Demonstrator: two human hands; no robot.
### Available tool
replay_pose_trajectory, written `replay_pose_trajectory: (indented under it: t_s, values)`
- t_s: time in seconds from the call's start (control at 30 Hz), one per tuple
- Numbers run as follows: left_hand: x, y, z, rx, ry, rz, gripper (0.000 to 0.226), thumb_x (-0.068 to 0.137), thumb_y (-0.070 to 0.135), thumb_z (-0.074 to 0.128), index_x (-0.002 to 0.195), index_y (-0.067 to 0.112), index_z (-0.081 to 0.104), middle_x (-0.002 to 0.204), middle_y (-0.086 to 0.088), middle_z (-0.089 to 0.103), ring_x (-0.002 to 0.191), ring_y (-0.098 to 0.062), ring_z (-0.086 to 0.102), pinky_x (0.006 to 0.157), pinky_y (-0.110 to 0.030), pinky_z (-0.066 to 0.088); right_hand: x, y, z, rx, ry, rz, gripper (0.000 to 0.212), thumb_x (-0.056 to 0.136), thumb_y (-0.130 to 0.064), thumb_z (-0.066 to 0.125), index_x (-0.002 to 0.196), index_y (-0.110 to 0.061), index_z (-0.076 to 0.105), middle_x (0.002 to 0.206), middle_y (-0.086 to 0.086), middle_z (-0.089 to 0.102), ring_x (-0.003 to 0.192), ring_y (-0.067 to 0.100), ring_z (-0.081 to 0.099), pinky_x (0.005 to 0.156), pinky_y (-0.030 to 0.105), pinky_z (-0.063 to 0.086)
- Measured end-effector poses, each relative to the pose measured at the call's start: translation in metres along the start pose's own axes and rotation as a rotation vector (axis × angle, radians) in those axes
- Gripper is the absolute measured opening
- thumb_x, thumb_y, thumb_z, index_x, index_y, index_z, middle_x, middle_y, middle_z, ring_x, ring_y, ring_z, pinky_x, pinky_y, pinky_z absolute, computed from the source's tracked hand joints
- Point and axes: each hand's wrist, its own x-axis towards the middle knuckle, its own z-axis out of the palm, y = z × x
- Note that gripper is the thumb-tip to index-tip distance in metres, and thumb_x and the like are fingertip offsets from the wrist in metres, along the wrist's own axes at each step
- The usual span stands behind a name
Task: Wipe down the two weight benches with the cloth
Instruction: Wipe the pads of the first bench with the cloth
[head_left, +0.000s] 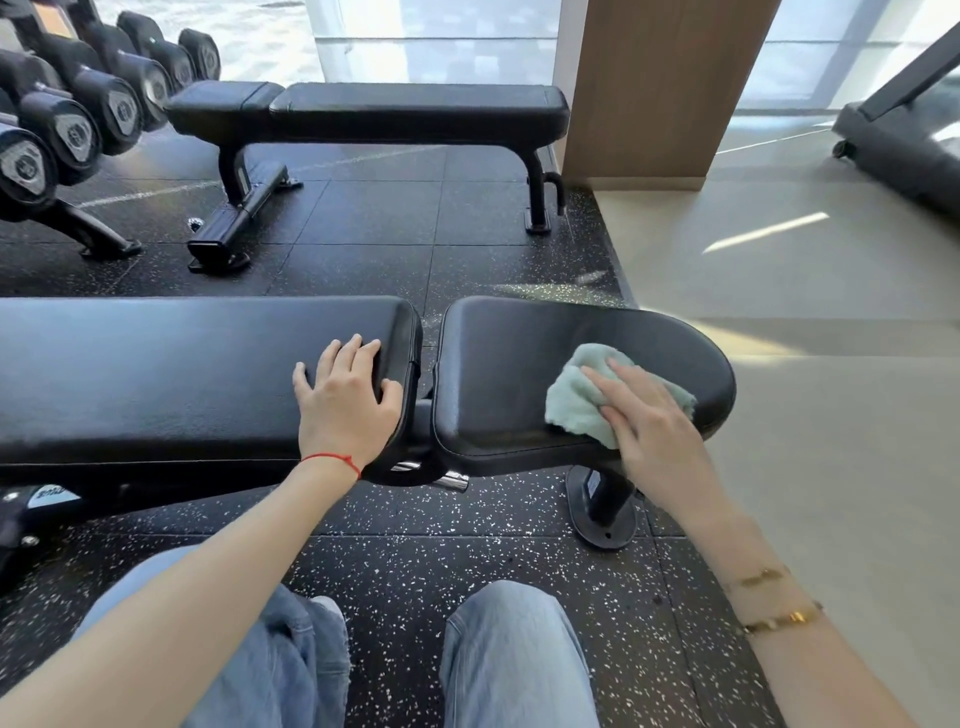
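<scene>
Head view: on speckled gym floor (395, 561), right hand (649, 426) presses cloth (576, 405) flat-fingered onto near bench (156, 374); left hand (345, 400) rests spread beside.

Both bare forearms reach forward from the near edge. The left hand (347, 400) lies palm down, fingers relaxed and slightly spread, thumb pointing right; a thin red string circles its wrist. The right hand (647, 422) lies flat, straight fingers angled far-left and pressing down; two gold bracelets sit on its forearm. Knees in pale blue jeans show below.
</scene>
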Motion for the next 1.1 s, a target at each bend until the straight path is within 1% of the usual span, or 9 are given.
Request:
replay_pose_trajectory:
  t_s: [0.13, 0.27, 0.37, 0.47, 0.6, 0.73, 0.87, 1.0, 1.1]
  values:
    - [-0.001, 0.001, 0.000, 0.005, -0.002, 0.001, 0.049, 0.090, 0.026, 0.051, 0.138, 0.016, 0.051, 0.148, -0.006, 0.045, 0.142, -0.024, 0.032, 0.116, -0.057, 0.015, 0.019, 0.037, -0.015, -0.085, 0.055, 0.172, 0.040, 0.101, -0.032, 0.040, 0.140, -0.040, 0.043, 0.152, -0.004, 0.036, 0.140, 0.021, 0.030, 0.116, 0.037, 0.024]
    - [-0.001, 0.002, -0.001, 0.017, -0.008, 0.008, 0.052, 0.089, 0.030, 0.044, 0.138, 0.016, 0.051, 0.148, -0.006, 0.045, 0.142, -0.024, 0.032, 0.116, -0.058, 0.015, 0.082, 0.062, -0.011, -0.160, 0.026, 0.287, 0.041, 0.100, -0.028, 0.041, 0.142, -0.027, 0.044, 0.151, 0.008, 0.037, 0.136, 0.032, 0.034, 0.116, 0.042, 0.020]
    - [-0.001, 0.002, -0.001, 0.015, -0.015, 0.000, 0.051, 0.089, 0.028, 0.046, 0.138, 0.016, 0.050, 0.149, -0.006, 0.045, 0.142, -0.024, 0.031, 0.116, -0.058, 0.015, 0.118, 0.045, 0.013, -0.138, -0.043, 0.204, 0.043, 0.098, -0.021, 0.045, 0.141, -0.021, 0.045, 0.148, 0.013, 0.041, 0.133, 0.035, 0.037, 0.115, 0.042, 0.022]
    - [-0.001, 0.002, -0.002, 0.011, -0.010, -0.003, 0.052, 0.088, 0.030, 0.043, 0.137, 0.016, 0.051, 0.148, -0.006, 0.045, 0.142, -0.024, 0.032, 0.116, -0.058, 0.014, 0.126, -0.001, 0.043, -0.065, -0.131, 0.007, 0.041, 0.095, -0.015, 0.050, 0.136, -0.016, 0.051, 0.144, 0.017, 0.044, 0.134, 0.035, 0.038, 0.116, 0.040, 0.022]
    - [-0.002, 0.002, -0.002, 0.017, -0.022, -0.003, 0.051, 0.089, 0.029, 0.045, 0.139, 0.017, 0.049, 0.150, -0.004, 0.043, 0.142, -0.023, 0.030, 0.117, -0.057, 0.014, 0.083, -0.052, 0.059, 0.029, -0.221, -0.156, 0.043, 0.098, -0.022, 0.047, 0.141, -0.028, 0.045, 0.153, 0.007, 0.034, 0.141, 0.028, 0.027, 0.118, 0.045, 0.016]
    - [-0.002, -0.001, -0.001, 0.021, -0.031, 0.007, 0.051, 0.092, 0.028, 0.046, 0.141, 0.018, 0.047, 0.152, -0.004, 0.041, 0.144, -0.023, 0.029, 0.117, -0.056, 0.012, 0.023, -0.060, 0.033, 0.100, -0.260, -0.298, 0.043, 0.100, -0.023, 0.045, 0.142, -0.032, 0.043, 0.153, -0.003, 0.034, 0.142, 0.015, 0.024, 0.120, 0.033, 0.013]
    - [-0.003, -0.001, -0.001, 0.019, -0.037, 0.006, 0.051, 0.093, 0.028, 0.046, 0.142, 0.017, 0.045, 0.152, -0.004, 0.039, 0.144, -0.023, 0.027, 0.117, -0.056, 0.011, 0.033, -0.041, 0.029, 0.106, -0.191, -0.206, 0.043, 0.098, -0.018, 0.047, 0.140, -0.029, 0.046, 0.151, 0.000, 0.037, 0.141, 0.018, 0.029, 0.118, 0.029, 0.016]
    - [-0.002, 0.002, -0.002, 0.014, -0.036, -0.005, 0.051, 0.091, 0.029, 0.045, 0.141, 0.017, 0.047, 0.151, -0.004, 0.041, 0.144, -0.023, 0.028, 0.117, -0.057, 0.012, 0.114, -0.036, 0.059, -0.017, -0.132, -0.057, 0.042, 0.098, -0.025, 0.047, 0.141, -0.026, 0.046, 0.152, 0.010, 0.036, 0.140, 0.033, 0.029, 0.118, 0.040, 0.015]
    - [-0.001, 0.003, -0.003, 0.010, -0.026, -0.013, 0.055, 0.087, 0.033, 0.038, 0.139, 0.017, 0.049, 0.150, -0.004, 0.043, 0.143, -0.023, 0.029, 0.117, -0.057, 0.012, 0.132, -0.068, 0.081, -0.041, -0.177, -0.086, 0.042, 0.097, -0.033, 0.047, 0.138, -0.025, 0.049, 0.151, 0.013, 0.035, 0.140, 0.034, 0.026, 0.118, 0.044, 0.013]
